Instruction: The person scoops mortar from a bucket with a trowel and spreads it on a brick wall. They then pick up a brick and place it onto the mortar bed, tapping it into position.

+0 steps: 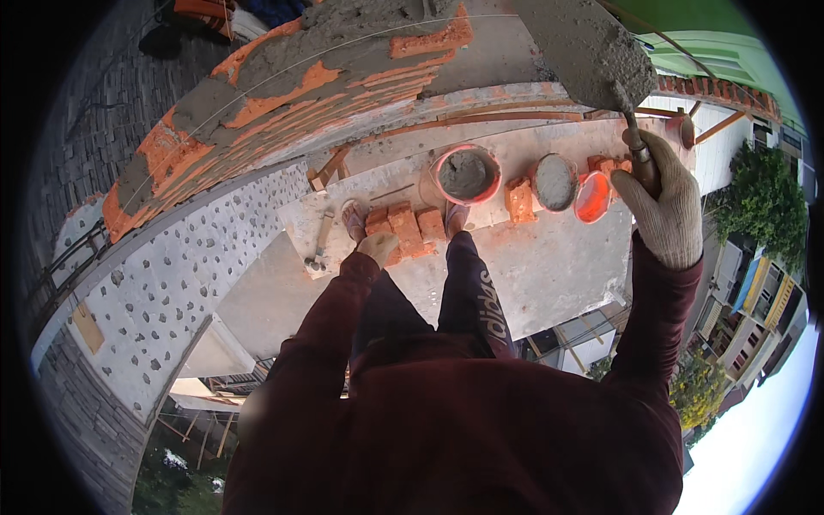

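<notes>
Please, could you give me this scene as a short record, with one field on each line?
Right hand: gloved, gripping a trowel by its wooden handle
Trowel load: grey mortar
Left hand: gloved, near loose orange bricks; contact unclear
Wall: orange brick, mortar spread along its top
Containers: orange-rimmed bucket of mortar, second bucket with grey contents, red bucket

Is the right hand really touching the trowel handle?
Touching. The head view shows the gloved right hand wrapped around the wooden trowel handle, with no gap between them.
</notes>
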The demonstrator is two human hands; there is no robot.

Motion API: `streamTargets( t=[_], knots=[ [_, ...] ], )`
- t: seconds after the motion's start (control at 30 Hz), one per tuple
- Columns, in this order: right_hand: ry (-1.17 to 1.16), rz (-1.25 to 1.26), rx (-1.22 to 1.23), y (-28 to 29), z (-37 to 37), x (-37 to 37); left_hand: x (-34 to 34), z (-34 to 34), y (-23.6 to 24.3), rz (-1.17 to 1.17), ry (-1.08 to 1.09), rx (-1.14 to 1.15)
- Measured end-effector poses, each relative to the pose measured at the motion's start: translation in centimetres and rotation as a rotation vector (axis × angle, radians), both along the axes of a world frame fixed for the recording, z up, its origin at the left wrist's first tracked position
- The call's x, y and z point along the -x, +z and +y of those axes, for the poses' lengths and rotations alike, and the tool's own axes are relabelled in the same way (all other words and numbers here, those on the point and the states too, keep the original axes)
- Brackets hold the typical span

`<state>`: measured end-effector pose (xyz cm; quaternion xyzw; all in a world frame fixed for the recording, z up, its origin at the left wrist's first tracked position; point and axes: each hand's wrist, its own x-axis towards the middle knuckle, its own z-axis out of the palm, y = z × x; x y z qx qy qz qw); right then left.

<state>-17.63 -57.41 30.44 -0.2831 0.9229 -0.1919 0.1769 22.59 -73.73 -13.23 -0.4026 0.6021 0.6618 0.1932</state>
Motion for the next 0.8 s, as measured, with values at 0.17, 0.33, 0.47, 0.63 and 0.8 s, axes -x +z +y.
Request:
streamTargets(
  t=[0.17, 0.33, 0.47, 0.63, 0.8],
  knots=[
    [-0.49, -0.28, -0.131, -11.6, 14.9, -3.9, 11.8, 2.9, -10.9, -0.317, -0.14, -0.417],
    [-0.777, -0.594, -0.22, -26.0, 22.4, -12.1, 20.0, 9.2, -22.2, -0.582, 0.282, -0.333],
    [-0.724, -0.628, -0.362, -32.5, 23.5, -17.1, 21.9, 10.5, -30.6, -0.521, 0.48, -0.311],
    [-0.615, -0.65, -0.447, -36.0, 24.8, -17.3, 23.3, 11.2, -32.9, -0.238, 0.375, -0.252],
    [-0.175, -0.386, -0.534, -36.3, 23.1, -10.4, 24.4, 11.6, -27.8, -0.01, 0.172, 0.113]
  ],
)
